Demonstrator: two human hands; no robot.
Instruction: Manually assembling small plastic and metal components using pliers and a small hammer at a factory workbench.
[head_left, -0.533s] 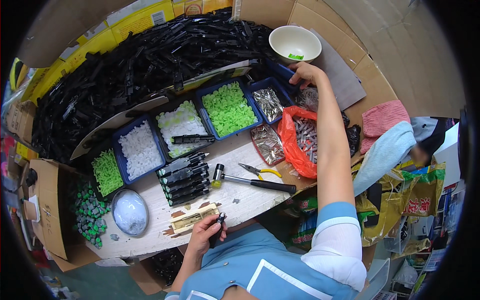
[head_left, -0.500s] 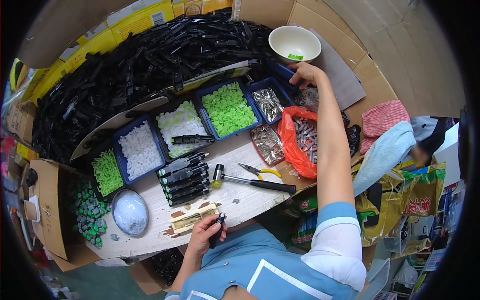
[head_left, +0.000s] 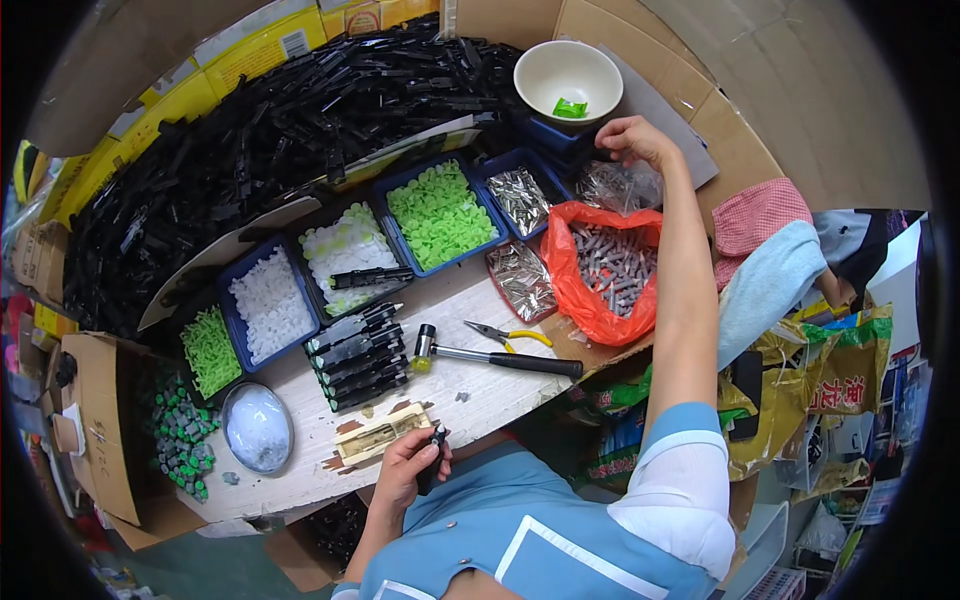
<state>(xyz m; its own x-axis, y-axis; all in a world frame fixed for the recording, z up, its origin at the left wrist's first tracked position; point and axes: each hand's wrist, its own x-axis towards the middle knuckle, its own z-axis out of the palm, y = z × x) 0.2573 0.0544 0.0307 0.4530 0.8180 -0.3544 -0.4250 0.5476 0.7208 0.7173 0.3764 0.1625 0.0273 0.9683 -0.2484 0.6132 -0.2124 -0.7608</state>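
- The left hand (head_left: 408,468) is closed, thumb and fingers wrapped about a slim black plastic piece with a pale tip (head_left: 438,437); the piece is at the near edge, in front of the person's body, its long axis running roughly near to far with the tip at the far end.
- The right hand (head_left: 640,145) reaches to the far right, its fingers half curled; whether they have hold of anything I cannot tell; it is just beside a round cream bowl (head_left: 540,88) and a clear crumpled plastic bag (head_left: 628,190).
- A cream rectangular block with a hollowed middle (head_left: 350,452) lies on the worn white tabletop (head_left: 455,408); its long axis slants from near left to far right, so it crosses the line of the black piece.
- The block's right end is just beyond the left hand, to its far left; contact between them is unclear; the left hand is much the nearer, the right being well apart.
- Beyond the block lies a stacked row of black plastic assemblies (head_left: 358,358); to their right, a black-handled hammer (head_left: 530,362) and yellow-handled pliers (head_left: 525,336).
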